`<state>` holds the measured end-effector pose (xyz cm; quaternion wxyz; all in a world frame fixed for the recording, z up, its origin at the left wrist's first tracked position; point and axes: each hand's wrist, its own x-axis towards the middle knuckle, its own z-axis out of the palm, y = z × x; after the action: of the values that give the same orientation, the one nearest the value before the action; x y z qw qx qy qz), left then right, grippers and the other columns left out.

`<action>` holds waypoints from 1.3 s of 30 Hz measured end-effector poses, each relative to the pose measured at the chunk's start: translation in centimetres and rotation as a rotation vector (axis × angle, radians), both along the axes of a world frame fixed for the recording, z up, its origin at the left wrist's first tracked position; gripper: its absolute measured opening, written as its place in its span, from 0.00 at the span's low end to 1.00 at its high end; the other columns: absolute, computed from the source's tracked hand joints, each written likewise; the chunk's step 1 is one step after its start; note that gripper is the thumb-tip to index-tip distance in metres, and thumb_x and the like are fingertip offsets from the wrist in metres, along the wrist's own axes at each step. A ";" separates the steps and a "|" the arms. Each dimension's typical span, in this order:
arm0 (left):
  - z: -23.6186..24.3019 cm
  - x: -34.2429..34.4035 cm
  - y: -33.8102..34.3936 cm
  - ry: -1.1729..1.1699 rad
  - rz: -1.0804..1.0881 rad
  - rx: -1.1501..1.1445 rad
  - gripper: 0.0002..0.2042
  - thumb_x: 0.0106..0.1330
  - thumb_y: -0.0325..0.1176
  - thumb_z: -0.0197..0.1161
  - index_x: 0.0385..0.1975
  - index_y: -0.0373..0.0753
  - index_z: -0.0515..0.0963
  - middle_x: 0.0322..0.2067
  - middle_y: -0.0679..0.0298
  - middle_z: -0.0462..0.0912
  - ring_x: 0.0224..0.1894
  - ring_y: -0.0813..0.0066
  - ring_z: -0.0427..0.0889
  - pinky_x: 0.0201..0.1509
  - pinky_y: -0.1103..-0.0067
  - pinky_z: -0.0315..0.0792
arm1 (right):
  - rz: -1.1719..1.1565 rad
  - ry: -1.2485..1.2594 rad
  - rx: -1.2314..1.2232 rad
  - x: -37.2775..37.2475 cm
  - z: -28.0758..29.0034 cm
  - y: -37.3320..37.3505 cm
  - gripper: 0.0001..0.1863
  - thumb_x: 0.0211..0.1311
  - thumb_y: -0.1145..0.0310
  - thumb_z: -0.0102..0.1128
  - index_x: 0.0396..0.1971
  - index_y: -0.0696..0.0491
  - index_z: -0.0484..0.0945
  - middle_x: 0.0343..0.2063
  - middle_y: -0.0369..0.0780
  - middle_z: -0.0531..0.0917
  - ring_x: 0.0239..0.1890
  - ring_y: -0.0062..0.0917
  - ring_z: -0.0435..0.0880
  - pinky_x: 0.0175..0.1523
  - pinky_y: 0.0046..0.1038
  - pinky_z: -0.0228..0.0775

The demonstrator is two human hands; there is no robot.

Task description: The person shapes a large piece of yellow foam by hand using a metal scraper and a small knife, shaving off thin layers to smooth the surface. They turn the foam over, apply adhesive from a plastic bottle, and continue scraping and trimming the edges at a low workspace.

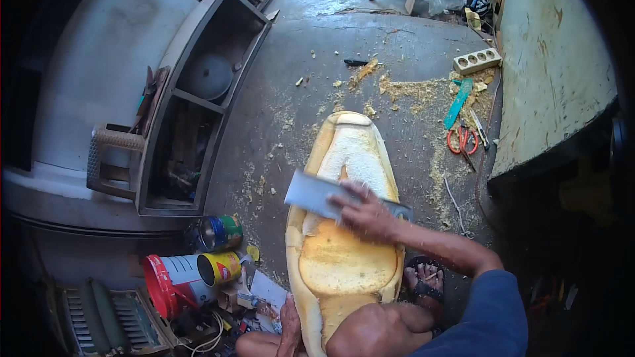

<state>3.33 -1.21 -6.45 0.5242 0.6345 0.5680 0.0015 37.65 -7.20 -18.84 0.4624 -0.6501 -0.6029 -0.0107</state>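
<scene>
A long yellow foam seat pad (347, 261), shaped like a motorcycle seat, lies lengthwise before me, its surface partly white and rough. My right hand (364, 211) is closed over a broad, flat grey blade-like strip (307, 194) that lies crosswise on the foam. Motion blurs it, and its exact kind cannot be made out. Along the foam's near left side rests my left hand (290, 324), fingers stretched against the edge. My bent knee (364, 334) presses close to the near end of the pad.
Foam crumbs litter the grey floor (264, 112). Red-handled scissors (462, 140), a green strip (458, 104) and a power socket block (477, 61) lie at right. A metal cabinet (182, 92) stands left, above a red-and-white bucket (173, 284) and tins (219, 268).
</scene>
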 end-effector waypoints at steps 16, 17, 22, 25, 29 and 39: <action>-2.9 -0.4 1.2 -0.144 -0.073 -0.016 0.28 0.81 0.53 0.36 0.51 0.33 0.76 0.35 0.58 0.85 0.37 0.70 0.85 0.41 0.74 0.81 | -0.540 0.125 -0.077 0.1 2.1 2.3 0.10 0.66 0.67 0.58 0.41 0.56 0.74 0.64 0.44 0.74 0.68 0.55 0.64 0.71 0.51 0.57; -2.4 -0.8 1.3 -0.151 -0.076 0.003 0.28 0.80 0.53 0.36 0.51 0.33 0.75 0.35 0.58 0.84 0.37 0.70 0.85 0.41 0.74 0.81 | -0.272 0.066 -0.040 -4.1 2.4 1.8 0.09 0.65 0.67 0.58 0.40 0.55 0.74 0.65 0.43 0.73 0.69 0.53 0.63 0.71 0.52 0.56; -0.9 -2.7 1.1 -0.234 -0.041 -0.101 0.27 0.79 0.53 0.40 0.53 0.33 0.75 0.37 0.58 0.84 0.38 0.70 0.85 0.43 0.74 0.80 | -0.291 0.098 -0.125 -5.1 2.8 0.1 0.09 0.69 0.67 0.55 0.42 0.57 0.76 0.68 0.46 0.70 0.72 0.46 0.62 0.75 0.47 0.53; -0.9 -1.1 0.0 -0.406 0.136 -0.486 0.26 0.76 0.52 0.53 0.54 0.31 0.75 0.43 0.59 0.85 0.42 0.71 0.85 0.50 0.74 0.80 | -1.029 -0.097 -0.083 9.6 -3.5 -4.4 0.11 0.69 0.67 0.55 0.39 0.60 0.77 0.45 0.53 0.82 0.49 0.49 0.78 0.58 0.48 0.68; -1.3 1.1 1.1 -0.639 0.206 -0.699 0.23 0.69 0.43 0.66 0.56 0.32 0.74 0.46 0.59 0.84 0.43 0.71 0.86 0.48 0.75 0.82 | -1.022 0.156 -0.759 10.8 -1.1 -11.3 0.18 0.67 0.62 0.58 0.47 0.61 0.74 0.46 0.53 0.80 0.52 0.53 0.77 0.55 0.47 0.70; 34.0 16.5 9.6 -0.463 0.136 -0.501 0.21 0.70 0.35 0.65 0.54 0.26 0.70 0.44 0.48 0.83 0.41 0.60 0.88 0.46 0.68 0.85 | -0.798 0.511 -0.040 13.8 42.2 -10.8 0.27 0.75 0.63 0.53 0.67 0.62 0.64 0.65 0.52 0.71 0.68 0.38 0.70 0.73 0.33 0.57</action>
<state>19.86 8.40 27.57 0.7772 0.4295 0.4580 0.0408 51.46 -17.99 23.34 0.5431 -0.8215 -0.1729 -0.0158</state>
